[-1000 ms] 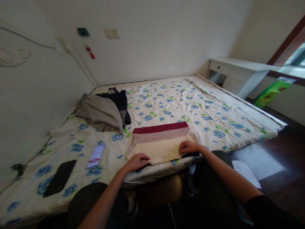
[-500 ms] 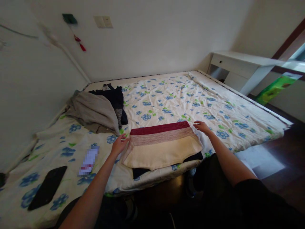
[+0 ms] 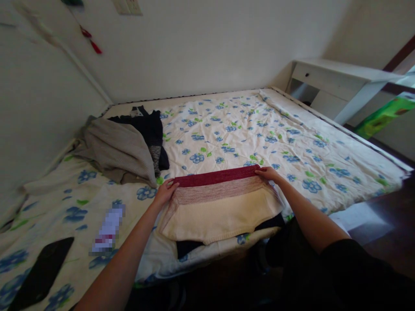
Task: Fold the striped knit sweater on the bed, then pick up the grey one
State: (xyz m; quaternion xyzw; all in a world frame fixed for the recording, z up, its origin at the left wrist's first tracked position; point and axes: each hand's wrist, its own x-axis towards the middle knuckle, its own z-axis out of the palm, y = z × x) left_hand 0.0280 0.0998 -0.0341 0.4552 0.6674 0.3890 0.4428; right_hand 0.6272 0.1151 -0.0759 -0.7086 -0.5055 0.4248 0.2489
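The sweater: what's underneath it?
Under the sweater, dark cloth sticks out at two spots along its near edge, over the flowered sheet. The rest is covered, so I can't tell whether those two parts join up or whether anything else lies there.

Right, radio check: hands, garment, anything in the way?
Left hand, right hand at opposite ends of maroon band. Knit garment spread on bed. Gray cloth apart, left.

From the sweater (image 3: 220, 209), open passage spans 12 to 2 o'clock, low over the bed (image 3: 246, 125). Obstructions: clothes pile (image 3: 119, 147), 10 o'clock; phone (image 3: 42, 272), 8 o'clock; wall (image 3: 210, 47), far 12 o'clock.
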